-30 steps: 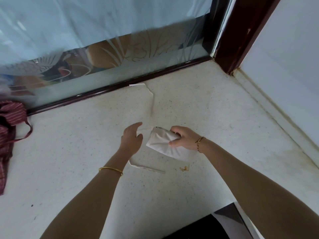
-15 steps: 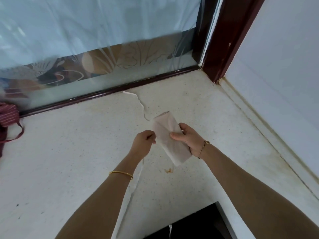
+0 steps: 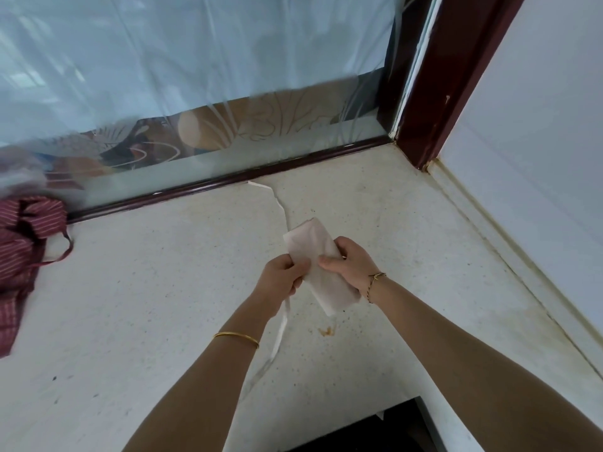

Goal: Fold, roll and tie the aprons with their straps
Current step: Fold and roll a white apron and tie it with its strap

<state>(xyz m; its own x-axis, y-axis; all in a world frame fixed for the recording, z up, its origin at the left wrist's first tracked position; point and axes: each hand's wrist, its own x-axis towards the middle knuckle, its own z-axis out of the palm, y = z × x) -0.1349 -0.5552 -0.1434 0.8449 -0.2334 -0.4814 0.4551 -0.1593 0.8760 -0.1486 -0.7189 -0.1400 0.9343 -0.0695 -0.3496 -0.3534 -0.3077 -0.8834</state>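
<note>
The right hand (image 3: 350, 264) grips the rolled apron (image 3: 308, 243), long axis pointing away; the left hand (image 3: 280, 278) pinches its strap (image 3: 281, 327) alongside.

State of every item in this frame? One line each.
White apron: rolled up, untied.
Right hand: holds the roll.
Left hand: pinches the near strap beside the roll.
Near strap: trails loose down from the left hand.
Far strap: lies slack on the counter.
Striped apron: crumpled, unfolded.

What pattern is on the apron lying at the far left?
Dark red with thin white stripes, seen in the head view, partly cut off by the frame edge.
</note>
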